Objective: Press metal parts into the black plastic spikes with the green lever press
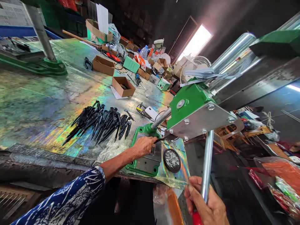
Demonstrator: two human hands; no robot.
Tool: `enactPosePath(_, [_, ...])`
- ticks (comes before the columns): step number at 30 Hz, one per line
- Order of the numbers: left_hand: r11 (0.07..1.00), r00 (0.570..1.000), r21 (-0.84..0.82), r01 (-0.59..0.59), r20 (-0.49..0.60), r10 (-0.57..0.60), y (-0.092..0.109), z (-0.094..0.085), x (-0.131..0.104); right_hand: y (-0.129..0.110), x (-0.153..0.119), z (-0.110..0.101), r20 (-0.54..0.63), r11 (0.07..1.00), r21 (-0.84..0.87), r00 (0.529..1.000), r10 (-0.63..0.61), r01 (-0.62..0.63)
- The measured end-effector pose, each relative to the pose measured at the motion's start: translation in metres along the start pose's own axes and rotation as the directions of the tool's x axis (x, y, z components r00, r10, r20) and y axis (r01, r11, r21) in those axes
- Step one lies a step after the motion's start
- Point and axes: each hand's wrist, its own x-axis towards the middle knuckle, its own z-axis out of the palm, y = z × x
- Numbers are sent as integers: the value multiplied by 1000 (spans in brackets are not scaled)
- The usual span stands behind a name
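Observation:
My left hand (144, 147) reaches over the base of a green hand press (154, 170), its fingers closed on the end of a black plastic stake (159, 140) beneath the press head (191, 107). At the lower right, my right hand (206, 203) is wrapped about the steel press lever (208, 162), whose red grip (197, 217) shows below. The right thumb and fingertips come together; whether a small part sits between them I cannot tell. A round dark dish (172, 160) of small silvery metal pins stands beside the press base. Left of it lies a heap of black plastic stakes (103, 122).
Small open cardboard boxes (123, 86) and a pair of black pliers (88, 63) lie farther back. Another green press base (53, 67) stands at the left. Boxes, tools and a white fan (195, 67) crowd the far end. The table's front edge (58, 162) is worn.

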Motion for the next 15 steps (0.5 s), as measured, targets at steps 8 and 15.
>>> enactPosePath(8, [1000,1000,-5,9,13,-9,5,-3,-2,27,15,20,-53,990,129,997,-49,55])
enactPosePath(15, [999,999,-38,-7,-51,5,6,-3,-6,31,21,12,106,991,103,991,77,-88])
